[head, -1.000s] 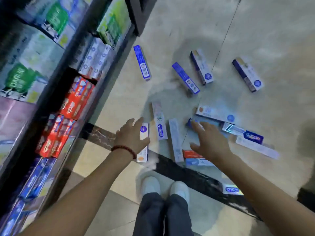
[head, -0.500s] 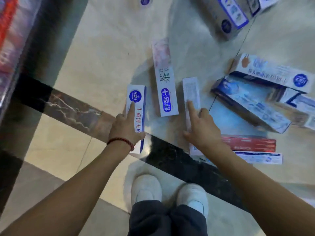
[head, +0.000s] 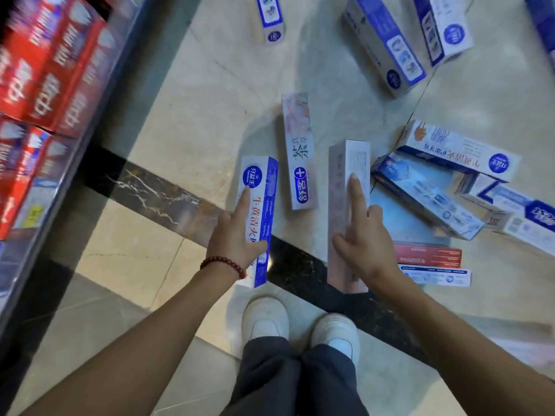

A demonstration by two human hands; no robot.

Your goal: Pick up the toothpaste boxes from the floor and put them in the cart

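You see a dark marble strip (head: 156,196) crossing the pale floor (head: 192,115). Left of it stands a shelf (head: 99,121) of red boxes (head: 51,64); below it, your white shoes (head: 264,318).

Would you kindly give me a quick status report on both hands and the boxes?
Left hand grips the white-and-blue toothpaste box. Right hand grips the pale pink box. Nothing blocking; more boxes on the floor, cart not in view.
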